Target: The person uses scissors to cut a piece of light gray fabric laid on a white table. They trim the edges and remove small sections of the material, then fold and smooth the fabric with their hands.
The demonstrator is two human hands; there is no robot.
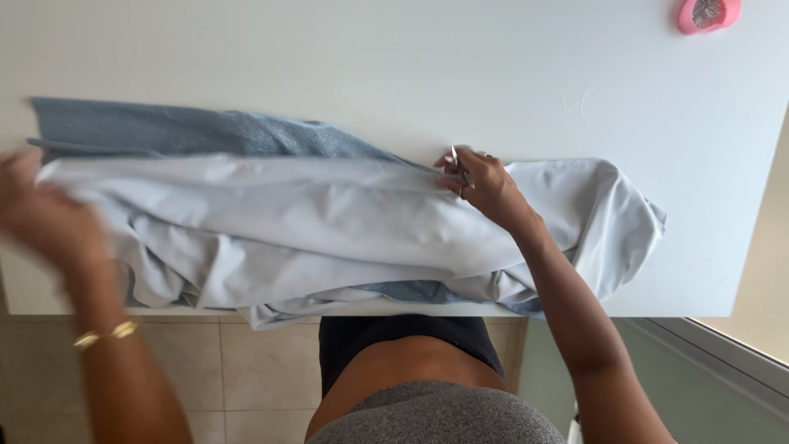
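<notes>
head view, two hands [49, 210] [485, 185] (bare), one pale cloth [329, 230], one pink dish [708, 14]

Soft, even daylight washes the white worktop [329, 57] bright, nearly blown out along the top, with only faint shadows under the folds of the pale cloth [329, 230]. The left hand [41, 214] is smeared by motion blur; the right hand [485, 185] stays fairly sharp

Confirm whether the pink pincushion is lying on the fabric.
No. The pink pincushion sits on bare white table, far from the pale blue fabric.
</notes>
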